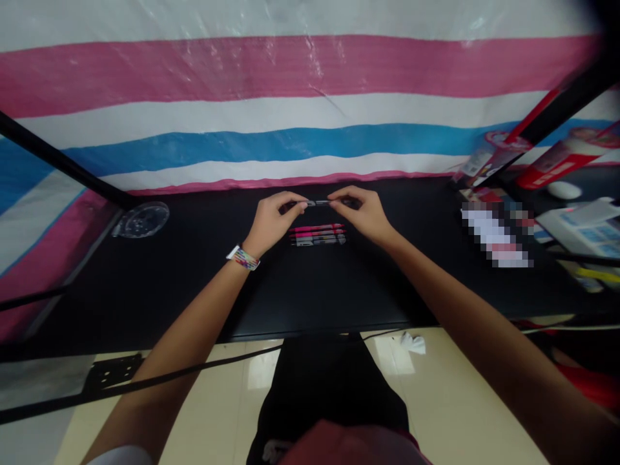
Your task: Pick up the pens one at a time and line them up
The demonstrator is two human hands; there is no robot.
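Observation:
Near the back of the black table, a dark pen (320, 203) runs level between my two hands. Its left end is pinched in the fingers of my left hand (275, 221), which has a woven multicoloured band on the wrist. Thumb and forefinger of my right hand (364, 213) close on the other end. Whether the pen is in one piece or two, I cannot tell. Just in front of my hands lies a row of several pens (317, 234), side by side, pink ones at the back and dark or clear ones nearer me.
A clear plastic lid or dish (144, 220) sits at the table's left. On the right stand a drink cup with a red straw (498, 152) and a red cup (557, 165), beside a white rounded object (564, 190) and packets. Striped sheeting (290, 145) hangs behind the table (310, 290).

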